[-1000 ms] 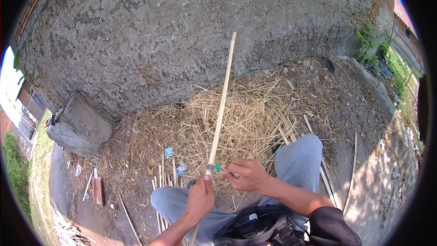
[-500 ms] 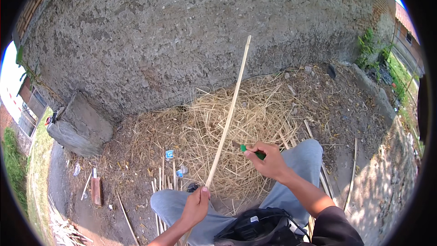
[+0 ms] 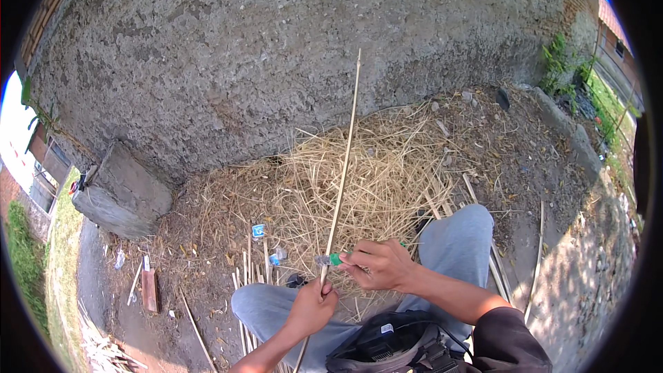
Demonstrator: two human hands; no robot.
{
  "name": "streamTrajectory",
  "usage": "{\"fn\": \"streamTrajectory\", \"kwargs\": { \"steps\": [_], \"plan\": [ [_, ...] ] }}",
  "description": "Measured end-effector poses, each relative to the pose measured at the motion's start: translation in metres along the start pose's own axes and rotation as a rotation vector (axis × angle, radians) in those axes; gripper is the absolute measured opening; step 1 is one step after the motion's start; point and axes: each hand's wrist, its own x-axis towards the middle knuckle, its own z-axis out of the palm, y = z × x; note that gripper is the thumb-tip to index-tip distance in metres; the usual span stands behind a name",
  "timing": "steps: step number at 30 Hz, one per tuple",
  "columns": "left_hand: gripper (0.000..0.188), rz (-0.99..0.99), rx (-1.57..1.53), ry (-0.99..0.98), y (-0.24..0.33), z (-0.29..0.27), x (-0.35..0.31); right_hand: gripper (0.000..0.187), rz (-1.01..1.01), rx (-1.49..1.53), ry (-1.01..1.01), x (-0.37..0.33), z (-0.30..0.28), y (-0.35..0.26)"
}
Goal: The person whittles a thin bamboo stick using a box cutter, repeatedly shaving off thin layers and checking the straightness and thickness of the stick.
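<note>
**Thin bamboo strip worked over a heap of shavings**

A long, pale bamboo strip [image 3: 343, 166], thin and straight with a smooth, dry look, rose nearly upright from the seated person's lap toward the rough wall; its lower end ran down between the knees. The left hand [image 3: 312, 306] was clenched around the strip low down, knuckles up, forearm coming in from the lower edge; the right hand [image 3: 378, 264] was wrapped around a small tool with a green handle [image 3: 334, 259], its metal tip touching the strip just above the left fist, wrist bent inward and forearm slanting in from the lower right. Both knees, in worn grey trousers [image 3: 456, 235], were spread to either side of the strip; a black bag [image 3: 387, 345] sat in the lap.

Beyond the knees lay a tangled, straw-coloured heap of shavings [image 3: 373, 173], fine and fibrous, spread over bare brown earth [image 3: 525, 159]; more cut slats [image 3: 252, 266] lay near the left knee. The wall [image 3: 276, 48] was grey, pitted and weathered concrete; a slanted concrete block [image 3: 123, 190] stood at its foot on the left, with a reddish brick-like piece [image 3: 149, 290] on the ground near it; green weeds [image 3: 559, 62] grew at the far right in bright sun.
</note>
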Motion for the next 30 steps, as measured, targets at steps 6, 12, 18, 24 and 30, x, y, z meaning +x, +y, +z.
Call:
{"fn": "streamTrajectory", "kwargs": {
  "steps": [6, 12, 18, 24, 30],
  "plan": [
    [0.026, -0.067, 0.054, -0.052, 0.008, -0.003, -0.044, 0.018, 0.477, -0.037, 0.144, 0.006, -0.021, 0.078],
    [0.029, -0.142, 0.023, 0.03, 0.018, -0.015, -0.034, 0.017, 0.549, 0.153, 0.212, 0.002, -0.025, 0.032],
    [0.031, -0.048, -0.034, 0.04, -0.013, 0.009, -0.017, 0.017, 0.26, 0.335, 0.06, -0.027, -0.002, -0.012],
    [0.028, -0.101, 0.02, 0.055, -0.018, 0.023, -0.021, 0.02, 0.27, 0.223, -0.154, -0.033, 0.014, -0.014],
    [0.017, -0.117, 0.138, 0.049, -0.017, 0.011, -0.021, 0.017, 0.249, 0.124, -0.065, -0.017, 0.028, 0.0]
  ]
}}
